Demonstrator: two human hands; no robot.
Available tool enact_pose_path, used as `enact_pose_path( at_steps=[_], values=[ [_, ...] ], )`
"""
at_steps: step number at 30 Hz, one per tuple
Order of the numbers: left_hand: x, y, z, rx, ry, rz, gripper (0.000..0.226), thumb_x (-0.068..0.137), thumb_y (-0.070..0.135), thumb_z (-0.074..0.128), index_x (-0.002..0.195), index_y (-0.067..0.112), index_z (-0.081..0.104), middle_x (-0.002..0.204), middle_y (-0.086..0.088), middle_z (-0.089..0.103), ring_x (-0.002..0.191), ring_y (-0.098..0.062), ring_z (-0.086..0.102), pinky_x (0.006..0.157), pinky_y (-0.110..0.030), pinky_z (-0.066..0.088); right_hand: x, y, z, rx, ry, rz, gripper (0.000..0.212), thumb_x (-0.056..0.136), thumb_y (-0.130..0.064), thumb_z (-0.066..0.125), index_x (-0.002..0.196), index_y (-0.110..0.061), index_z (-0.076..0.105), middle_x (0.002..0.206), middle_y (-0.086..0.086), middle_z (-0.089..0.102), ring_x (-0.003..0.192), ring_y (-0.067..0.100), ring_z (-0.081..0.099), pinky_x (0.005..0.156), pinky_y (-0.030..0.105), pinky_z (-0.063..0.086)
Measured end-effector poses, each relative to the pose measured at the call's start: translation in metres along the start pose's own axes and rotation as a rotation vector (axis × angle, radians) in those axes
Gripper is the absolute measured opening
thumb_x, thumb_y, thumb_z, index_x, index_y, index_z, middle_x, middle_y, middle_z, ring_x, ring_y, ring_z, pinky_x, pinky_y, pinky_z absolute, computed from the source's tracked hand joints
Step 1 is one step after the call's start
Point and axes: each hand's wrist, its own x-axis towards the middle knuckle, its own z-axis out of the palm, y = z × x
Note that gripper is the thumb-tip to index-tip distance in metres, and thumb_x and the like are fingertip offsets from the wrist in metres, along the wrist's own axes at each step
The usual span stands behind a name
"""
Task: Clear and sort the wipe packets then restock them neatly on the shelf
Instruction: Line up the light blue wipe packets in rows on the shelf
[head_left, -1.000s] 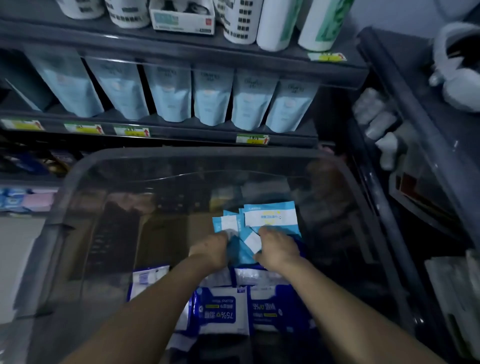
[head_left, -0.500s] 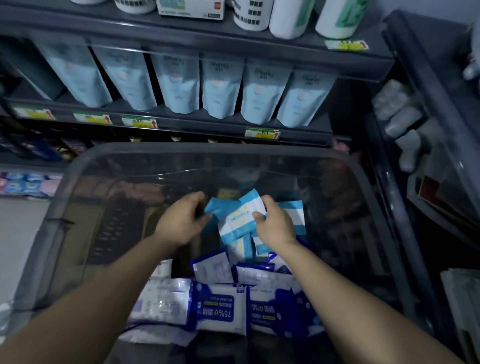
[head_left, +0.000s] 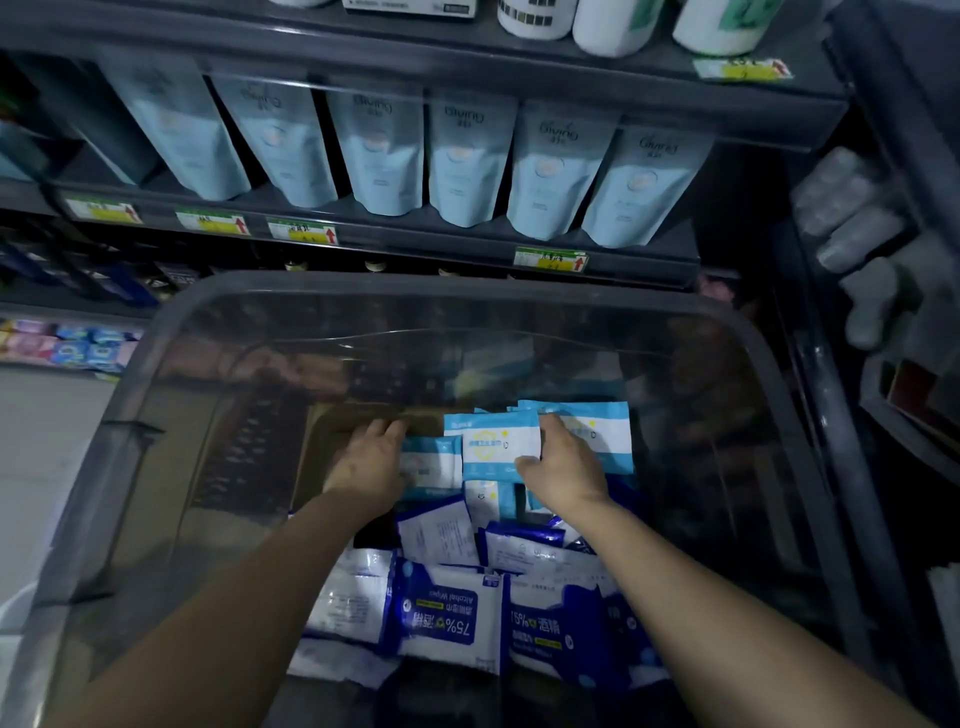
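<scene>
A: Where the forearms enter the clear bin (head_left: 171, 332), what lies below the wrists?

B: Dark-blue wipe packets (head_left: 447, 623), print upside down, long axes left-right.

A: And the hands?

B: Right hand (head_left: 563, 470) pinches a light-blue packet (head_left: 498, 441) between thumb and fingers, its long axis left-right. Left hand (head_left: 371, 465) lies flat, fingers straight, touching other light-blue packets (head_left: 431, 467) at its right.

A: Beyond both hands?

B: Shelf (head_left: 363, 249) holding pale pouches (head_left: 467, 171).

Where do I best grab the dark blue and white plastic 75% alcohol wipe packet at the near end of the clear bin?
Pinch the dark blue 75% packet by its near long edge, coming from above on your side. It lies label-up with that edge seemingly free, while neighbouring packets crowd its left, right and far sides.
</scene>
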Motion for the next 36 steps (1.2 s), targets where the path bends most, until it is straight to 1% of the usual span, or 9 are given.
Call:
enact_pose_path(
  at_steps=[5, 9, 12, 19, 23, 25, 30, 33, 36],
  values=[
    [0.003, -0.003, 0.007, 0.097, -0.052, 0.028, 0.054, 0.082, 0.034, 0.069, 0.131, 0.02, 0.051, 0.134, -0.005, 0.041, 0.124, -0.025, 0.04, 0.103, -0.036, 0.034, 0.004, -0.001, 0.006, 0.054, -0.047, -0.007, 0.03, 0.092, -0.023, 0.059, 0.12, -0.019, 0.054, 0.114, 0.001, 0.066, 0.102, 0.025, 0.061, 0.084, 0.039, 0.053],
    [0.008, -0.002, -0.005, -0.38, -0.096, 0.158, 0.036, 0.08, 0.017, 0.075, 0.115, 0.01, 0.067, 0.126, -0.005, 0.055, 0.111, -0.019, 0.054, 0.094, -0.022, 0.042, 0.006, -0.004, 0.011, 0.158, -0.095, 0.03, 0.016, 0.094, -0.014, 0.054, 0.109, -0.016, 0.059, 0.112, 0.003, 0.066, 0.099, 0.025, 0.062, 0.085, 0.039, 0.053],
    [0.013, 0.006, -0.011, -0.706, -0.108, 0.057, 0.023, 0.079, 0.012, 0.075, 0.099, 0.003, 0.066, 0.107, -0.013, 0.065, 0.099, -0.027, 0.062, 0.092, -0.043, 0.05, 0.008, -0.007, 0.015, 0.236, -0.115, 0.041, 0.015, 0.094, -0.009, 0.051, 0.103, -0.015, 0.061, 0.106, 0.003, 0.068, 0.094, 0.022, 0.063, 0.083, 0.038, 0.054],
    [0.019, 0.008, -0.011, -0.712, -0.145, 0.041, 0.032, 0.075, 0.027, 0.075, 0.096, 0.007, 0.062, 0.104, -0.008, 0.065, 0.098, -0.027, 0.063, 0.088, -0.049, 0.051, 0.007, -0.009, 0.014, 0.406, -0.105, 0.076, 0.015, 0.094, -0.003, 0.05, 0.1, -0.008, 0.061, 0.099, 0.007, 0.068, 0.093, 0.025, 0.065, 0.089, 0.045, 0.054],
    [0.016, 0.005, -0.004, -0.578, 0.144, -0.114, 0.046, 0.071, 0.038, 0.077, 0.106, 0.011, 0.067, 0.11, -0.005, 0.054, 0.106, -0.024, 0.053, 0.096, -0.04, 0.046, 0.006, -0.009, 0.011, 0.462, -0.057, 0.157, 0.01, 0.095, -0.004, 0.047, 0.098, -0.008, 0.056, 0.103, 0.009, 0.064, 0.094, 0.027, 0.065, 0.073, 0.037, 0.058],
    [0.007, 0.009, -0.002, -0.87, 0.115, -0.353, 0.04, 0.081, 0.028, 0.073, 0.113, 0.007, 0.063, 0.107, -0.009, 0.063, 0.096, -0.027, 0.062, 0.088, -0.043, 0.053, 0.005, -0.011, 0.01, 0.5, -0.056, 0.186, 0.008, 0.095, -0.003, 0.047, 0.098, -0.005, 0.054, 0.103, 0.01, 0.062, 0.096, 0.029, 0.065, 0.07, 0.038, 0.059],
    [-0.015, 0.024, -0.003, -1.64, -0.378, -0.689, 0.016, 0.095, 0.012, 0.056, 0.109, 0.004, 0.057, 0.092, -0.014, 0.066, 0.075, -0.025, 0.065, 0.052, -0.04, 0.058, -0.003, -0.02, 0.009, 0.626, -0.14, 0.21, 0.014, 0.095, 0.001, 0.046, 0.091, -0.01, 0.054, 0.091, 0.001, 0.057, 0.085, 0.019, 0.063, 0.07, 0.032, 0.058],
    [-0.02, 0.034, -0.001, -1.289, -0.532, -0.666, 0.045, 0.095, 0.047, 0.05, 0.102, 0.003, 0.059, 0.084, -0.016, 0.067, 0.059, -0.026, 0.064, 0.058, -0.037, 0.056, -0.008, -0.026, 0.011, 0.696, -0.251, 0.24, 0.024, 0.093, 0.005, 0.047, 0.103, -0.013, 0.058, 0.092, -0.002, 0.061, 0.08, 0.016, 0.065, 0.07, 0.029, 0.058],
    [-0.015, 0.033, 0.004, -0.537, -0.267, -0.452, 0.073, 0.08, 0.071, 0.051, 0.11, 0.006, 0.064, 0.105, -0.014, 0.067, 0.093, -0.03, 0.065, 0.072, -0.032, 0.048, -0.011, -0.027, 0.011, 0.715, -0.292, 0.247, 0.03, 0.094, 0.007, 0.045, 0.108, -0.017, 0.057, 0.09, -0.002, 0.064, 0.074, 0.015, 0.068, 0.066, 0.026, 0.057]
  ],
)
